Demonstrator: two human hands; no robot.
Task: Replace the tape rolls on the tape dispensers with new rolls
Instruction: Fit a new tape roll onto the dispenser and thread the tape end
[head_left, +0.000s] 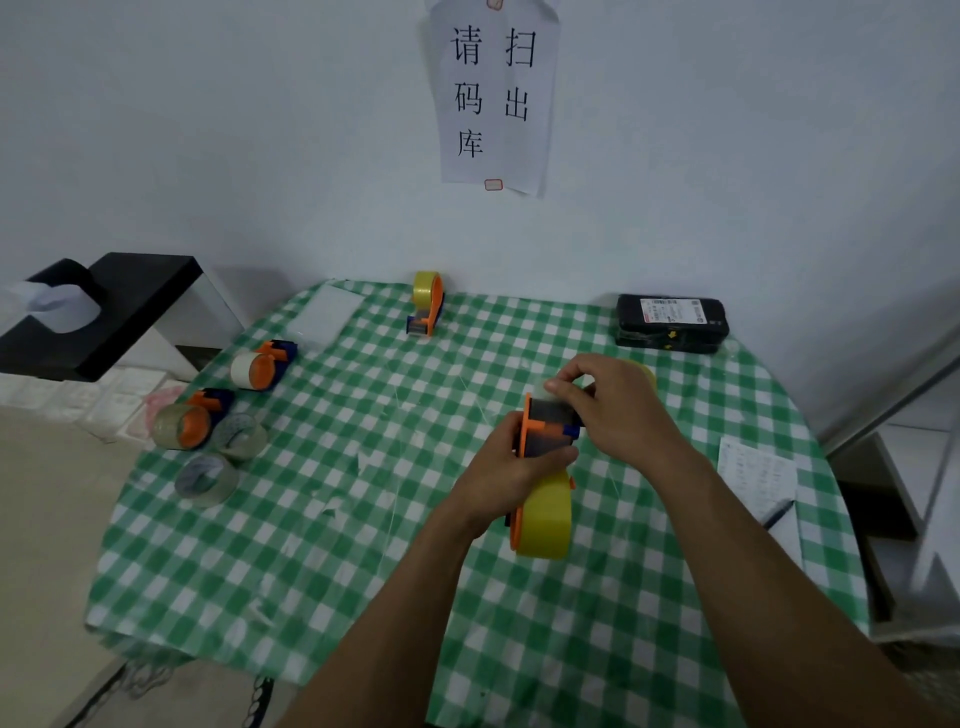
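Right of centre, over green-white checked tablecloth (363, 519): orange plastic dispenser (545, 426) with yellow roll (545, 519) is gripped by left hand (519, 462), fingers curled round frame. Its far end is pinched between thumb and forefinger of right hand (618, 400).

Left side: cream-roll dispenser (262, 364) and clear-roll dispenser (189, 421) laid on sides, two loose clear rolls (205, 478) beside.

Upper centre: upright dispenser (426, 304) set by wall.

Upper right: black wrapped parcel (670, 322).

Far right: printed sheet (756, 467).
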